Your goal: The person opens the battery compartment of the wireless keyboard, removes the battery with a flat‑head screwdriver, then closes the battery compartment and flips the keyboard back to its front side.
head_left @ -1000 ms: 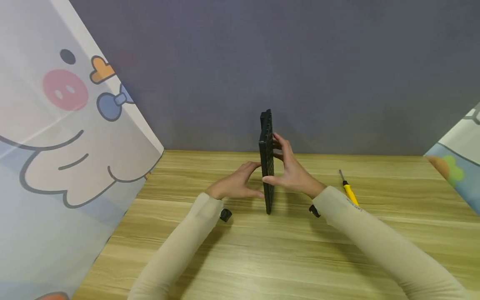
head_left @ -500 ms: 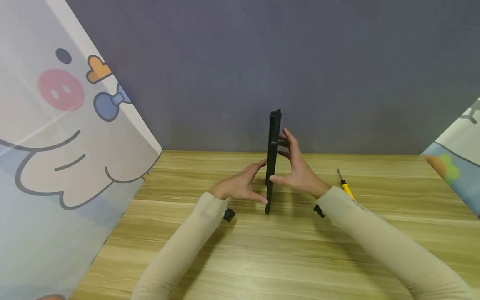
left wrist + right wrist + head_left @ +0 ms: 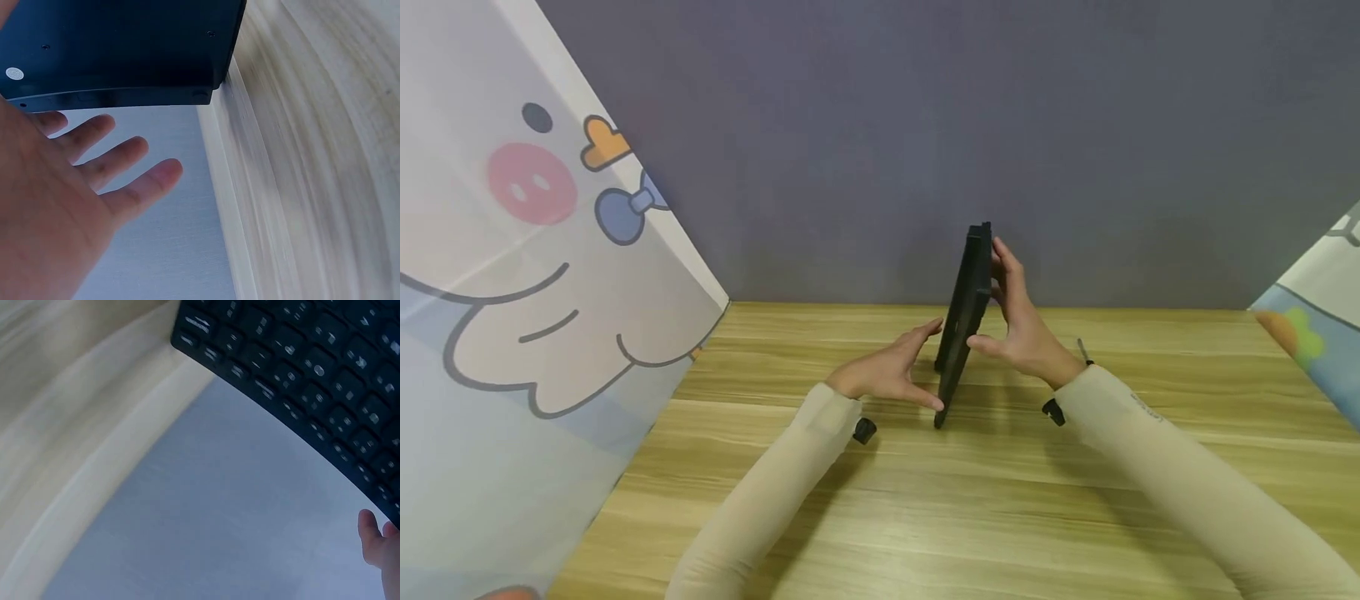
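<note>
A black keyboard point(image 3: 964, 325) stands on its short end on the table, its top leaning to the right. Its key side point(image 3: 312, 375) fills the upper part of the right wrist view, and its smooth underside point(image 3: 119, 44) with small screws shows in the left wrist view. My right hand point(image 3: 1026, 337) holds it across its width, thumb at the near edge and fingers at the far edge. Lower down on the underside's side, my left hand point(image 3: 891, 367) has its fingers spread and nearly straight, thumb tip at the keyboard's near lower edge.
A screwdriver point(image 3: 1082, 348) lies on the wooden table point(image 3: 880, 508) to the right, its handle hidden behind my right sleeve. A grey wall panel point(image 3: 820, 150) rises behind the table. Cartoon-printed panels point(image 3: 550, 333) stand at the left and right.
The keyboard has turned and its top has tipped to the right, so its underside now faces the head camera. My right hand has moved right and up with it; the left shifted slightly right.
</note>
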Action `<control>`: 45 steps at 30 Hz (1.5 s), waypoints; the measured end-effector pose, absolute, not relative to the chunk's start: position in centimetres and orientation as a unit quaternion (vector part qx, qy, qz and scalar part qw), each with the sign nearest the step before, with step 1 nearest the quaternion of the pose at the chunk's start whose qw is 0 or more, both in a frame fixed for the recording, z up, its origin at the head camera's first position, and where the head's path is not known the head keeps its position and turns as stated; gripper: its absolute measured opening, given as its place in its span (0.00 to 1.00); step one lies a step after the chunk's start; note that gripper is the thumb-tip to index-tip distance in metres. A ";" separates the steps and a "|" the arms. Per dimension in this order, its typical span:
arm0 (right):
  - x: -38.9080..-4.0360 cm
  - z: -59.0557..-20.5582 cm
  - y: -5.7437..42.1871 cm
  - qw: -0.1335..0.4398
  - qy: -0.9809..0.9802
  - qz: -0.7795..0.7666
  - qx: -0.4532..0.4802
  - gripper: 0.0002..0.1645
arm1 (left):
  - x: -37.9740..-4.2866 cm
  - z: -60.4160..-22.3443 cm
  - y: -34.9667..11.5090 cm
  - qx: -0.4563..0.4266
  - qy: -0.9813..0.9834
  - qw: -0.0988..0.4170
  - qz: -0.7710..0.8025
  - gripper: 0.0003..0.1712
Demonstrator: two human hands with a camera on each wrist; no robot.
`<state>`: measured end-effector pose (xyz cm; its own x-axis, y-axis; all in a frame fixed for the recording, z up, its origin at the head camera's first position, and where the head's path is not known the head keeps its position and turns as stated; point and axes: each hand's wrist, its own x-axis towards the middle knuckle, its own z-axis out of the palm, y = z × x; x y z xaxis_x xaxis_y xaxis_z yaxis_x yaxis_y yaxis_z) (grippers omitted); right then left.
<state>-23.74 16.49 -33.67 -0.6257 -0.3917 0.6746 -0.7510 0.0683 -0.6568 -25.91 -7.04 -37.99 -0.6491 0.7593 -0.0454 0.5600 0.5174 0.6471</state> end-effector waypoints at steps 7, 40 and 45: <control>-23.5 -32.7 18.7 0.195 -0.694 0.556 0.414 0.70 | -25.7 -38.0 -6.1 0.390 0.859 0.170 0.284 0.72; -21.0 -32.5 23.2 0.147 -0.801 0.454 0.362 0.70 | -26.0 -38.7 -8.5 0.319 0.895 0.226 0.212 0.73; -20.1 -31.9 22.9 0.154 -0.814 0.422 0.367 0.67 | -26.2 -38.9 -9.3 0.315 0.902 0.214 0.202 0.74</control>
